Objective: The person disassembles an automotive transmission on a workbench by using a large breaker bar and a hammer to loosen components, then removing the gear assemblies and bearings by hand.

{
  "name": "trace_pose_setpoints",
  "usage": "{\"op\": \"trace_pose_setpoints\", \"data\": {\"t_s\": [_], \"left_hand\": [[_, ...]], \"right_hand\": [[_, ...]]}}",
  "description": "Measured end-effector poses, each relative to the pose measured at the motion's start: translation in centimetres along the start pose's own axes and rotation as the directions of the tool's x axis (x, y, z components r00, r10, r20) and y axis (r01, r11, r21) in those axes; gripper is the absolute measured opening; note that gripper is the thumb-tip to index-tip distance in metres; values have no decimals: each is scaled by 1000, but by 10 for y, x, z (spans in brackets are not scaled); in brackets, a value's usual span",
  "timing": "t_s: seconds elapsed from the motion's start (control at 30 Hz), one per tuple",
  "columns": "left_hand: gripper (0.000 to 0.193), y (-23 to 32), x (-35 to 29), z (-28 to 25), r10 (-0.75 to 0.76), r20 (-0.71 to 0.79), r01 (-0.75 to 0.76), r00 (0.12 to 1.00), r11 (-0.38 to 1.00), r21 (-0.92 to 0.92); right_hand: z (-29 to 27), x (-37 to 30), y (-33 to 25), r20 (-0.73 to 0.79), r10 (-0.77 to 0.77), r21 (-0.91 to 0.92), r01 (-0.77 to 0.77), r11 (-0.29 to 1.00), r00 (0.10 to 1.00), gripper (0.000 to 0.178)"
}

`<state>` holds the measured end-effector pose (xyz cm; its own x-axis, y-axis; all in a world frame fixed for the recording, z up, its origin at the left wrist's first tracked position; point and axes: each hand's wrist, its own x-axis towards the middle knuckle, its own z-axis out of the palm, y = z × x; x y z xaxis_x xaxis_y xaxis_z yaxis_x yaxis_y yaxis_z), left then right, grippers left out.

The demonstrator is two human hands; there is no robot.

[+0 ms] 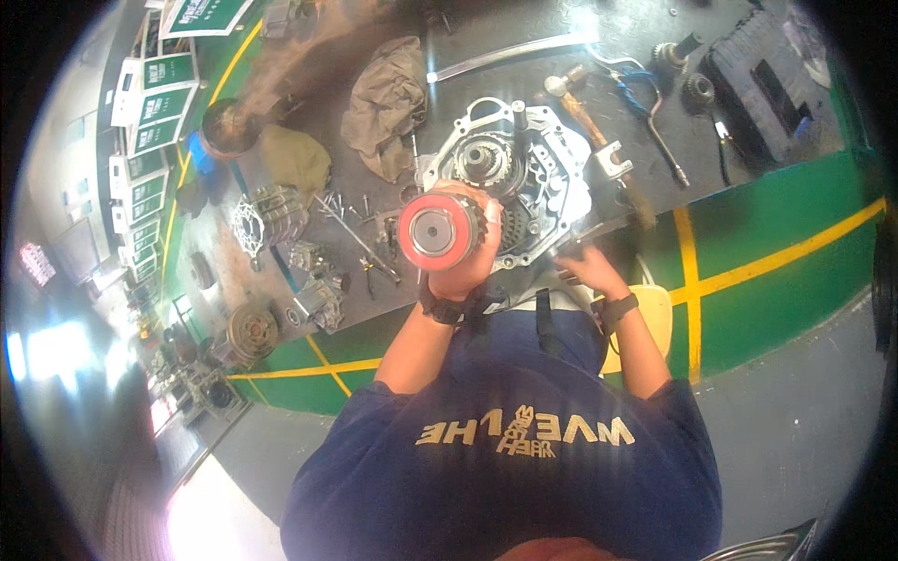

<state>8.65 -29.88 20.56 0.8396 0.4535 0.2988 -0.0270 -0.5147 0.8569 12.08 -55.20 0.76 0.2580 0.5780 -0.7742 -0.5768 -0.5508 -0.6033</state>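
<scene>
My left hand (467,274) is wrapped round a gear assembly (432,234) with a red ring round its round metal end. It holds this up above the near left side of an open gearbox housing (568,187), covering part of it. Inside the housing stands another gear stack (484,161), with a larger toothed gear partly hidden behind my left hand. My right hand (597,272) is at the housing's near right edge, its fingers bent but apart. Nothing shows clearly between them, and whether they touch the housing is unclear.
Right of the housing lie a hammer (585,112), a blue-handled tool (645,89) and loose gears (675,53). A long metal bar (510,56) and brown cloth (385,107) are behind. Metal castings (271,220), bolts and pliers (368,278) lie left. A yellow stool (657,323) stands near my right arm.
</scene>
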Motion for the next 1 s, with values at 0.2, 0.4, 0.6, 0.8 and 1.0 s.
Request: {"op": "trace_pose_setpoints", "data": {"t_s": [0.2,0.4,0.6,0.8,1.0], "left_hand": [[13,11,-9,-6,103,-149,-70,983,975,213],[23,13,-35,2,1,-327,61,945,982,178],[25,-4,-65,1,105,-439,38,892,951,306],[27,-4,-88,-3,125,-508,73,852,933,352],[31,-10,-116,0,152,-629,-6,762,974,228]], "right_hand": [[-7,-94,-97,-169,-250,-410,163,898,954,38],[20,-128,-239,-37,-903,-604,710,361,428,35],[62,-93,-334,664,-666,-677,651,-344,338,47],[91,-66,-332,831,-248,-543,631,-554,497,32],[124,-71,-308,830,-232,-532,599,-598,507,28]]}}
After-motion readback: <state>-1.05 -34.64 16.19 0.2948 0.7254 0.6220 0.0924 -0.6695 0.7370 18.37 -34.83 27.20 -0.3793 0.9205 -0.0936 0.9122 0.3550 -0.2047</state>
